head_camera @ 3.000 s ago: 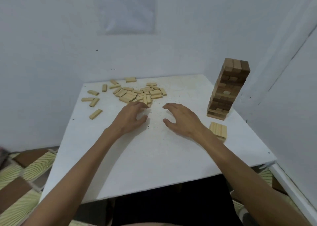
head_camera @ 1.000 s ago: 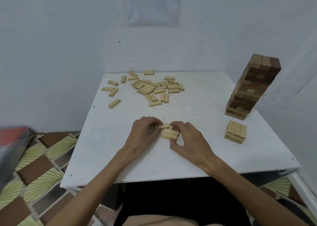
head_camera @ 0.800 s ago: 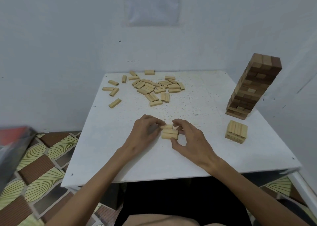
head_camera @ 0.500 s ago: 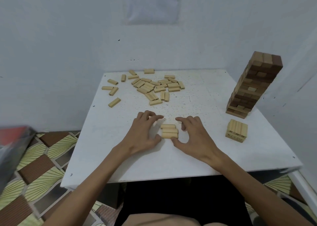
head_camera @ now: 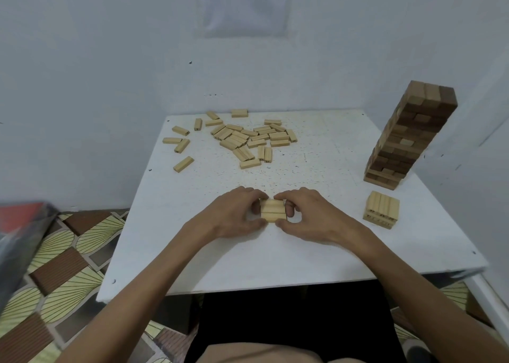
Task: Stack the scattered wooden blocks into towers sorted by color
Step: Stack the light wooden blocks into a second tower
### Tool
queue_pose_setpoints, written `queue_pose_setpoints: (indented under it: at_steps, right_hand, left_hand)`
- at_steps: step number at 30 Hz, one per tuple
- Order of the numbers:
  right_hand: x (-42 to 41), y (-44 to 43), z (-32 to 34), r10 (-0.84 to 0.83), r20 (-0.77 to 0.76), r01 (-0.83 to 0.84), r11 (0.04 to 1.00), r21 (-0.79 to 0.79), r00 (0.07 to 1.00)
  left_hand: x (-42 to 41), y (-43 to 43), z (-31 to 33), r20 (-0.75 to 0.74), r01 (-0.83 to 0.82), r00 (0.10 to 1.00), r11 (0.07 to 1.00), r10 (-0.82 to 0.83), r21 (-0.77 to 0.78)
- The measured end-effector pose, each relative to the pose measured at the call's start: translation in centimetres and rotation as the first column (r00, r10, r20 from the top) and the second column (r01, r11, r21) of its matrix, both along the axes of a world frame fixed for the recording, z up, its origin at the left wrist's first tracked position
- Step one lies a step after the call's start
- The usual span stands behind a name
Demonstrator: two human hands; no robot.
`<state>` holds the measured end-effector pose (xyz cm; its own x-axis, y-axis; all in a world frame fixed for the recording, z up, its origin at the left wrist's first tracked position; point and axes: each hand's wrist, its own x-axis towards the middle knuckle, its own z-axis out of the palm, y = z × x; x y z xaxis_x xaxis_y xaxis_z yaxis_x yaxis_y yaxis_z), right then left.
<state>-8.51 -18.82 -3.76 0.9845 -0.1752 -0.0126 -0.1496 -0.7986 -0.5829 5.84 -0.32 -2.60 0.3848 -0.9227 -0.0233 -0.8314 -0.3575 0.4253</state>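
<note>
left hand and right hand both curl in on a short flat row of light tan wooden blocks, fingers and thumbs pinching its two ends, left on the left end, right on the right. the row lies on the white square table, near the middle and a bit toward the person, its long sides running left to right. exact block count in the row is hard to tell, at least two seams show. the loose pile of light tan wooden blocks lies at the far side of the table, mostly flat, many touching or overlapping. a few stray light tan blocks lie apart to the left of the pile, near the left edge. the tall tower of brown and dark brown wooden blocks stands at the far right of the table, with a few paler blocks in it and paler layers at the base. the small square stack of light tan blocks sits just in front of the tower, well right of the right hand, not touching it. dark printed marks show on the stack's front ends and on some pile block ends, too small to read. a pale paper sheet hangs on the wall, any text on it blurred. the patterned brown and yellow floor shows at left, and a blurred red and grey object at the left edge.
</note>
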Motion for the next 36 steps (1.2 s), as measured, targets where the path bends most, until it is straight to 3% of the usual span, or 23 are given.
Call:
queue_pose_setpoints:
  at_steps: [11, 36]
  right_hand:
    - [1.2, -0.9, 1.0, 0.051, -0.104, -0.048, 0.998, 0.029, 0.993]
    - [1.4, -0.9, 1.1, 0.068, -0.105, -0.061, 0.996, 0.062, 0.992]
  left_hand:
    - [0.7, -1.0, 0.6, -0.026, 0.037, 0.999, 0.996, -0.034, 0.086]
    - [0.6, -0.4, 0.3, -0.045, -0.017, 0.999, 0.999, 0.016, -0.028]
